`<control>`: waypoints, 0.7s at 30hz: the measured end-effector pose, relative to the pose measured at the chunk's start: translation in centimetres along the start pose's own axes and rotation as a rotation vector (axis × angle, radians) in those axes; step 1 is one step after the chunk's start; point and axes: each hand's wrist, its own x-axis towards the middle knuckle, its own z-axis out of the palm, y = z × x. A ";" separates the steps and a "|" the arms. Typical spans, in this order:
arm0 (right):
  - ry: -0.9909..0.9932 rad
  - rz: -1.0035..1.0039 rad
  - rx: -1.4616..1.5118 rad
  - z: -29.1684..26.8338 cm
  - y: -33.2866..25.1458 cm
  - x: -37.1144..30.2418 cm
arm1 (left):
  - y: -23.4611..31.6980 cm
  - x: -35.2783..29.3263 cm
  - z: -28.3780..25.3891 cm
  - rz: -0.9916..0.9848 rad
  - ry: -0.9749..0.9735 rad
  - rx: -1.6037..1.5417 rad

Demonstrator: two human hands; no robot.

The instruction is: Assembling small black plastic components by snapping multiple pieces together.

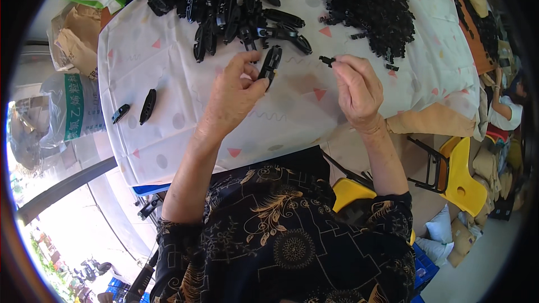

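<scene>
Over the cloth (297, 106), my left hand (237, 90) pinched a long part (272, 63) and my right hand (360, 90) a small piece (325, 60), both black and held apart

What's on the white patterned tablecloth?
A heap of long black plastic parts, a heap of small black plastic pieces and, left, two separate oblong black parts. Cloth under both heaps is hidden, as is anything buried.
</scene>
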 end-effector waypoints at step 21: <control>-0.013 -0.005 0.147 2.4 -6.5 1.0 | -0.3 -4.4 1.5 -0.080 -0.220 -0.915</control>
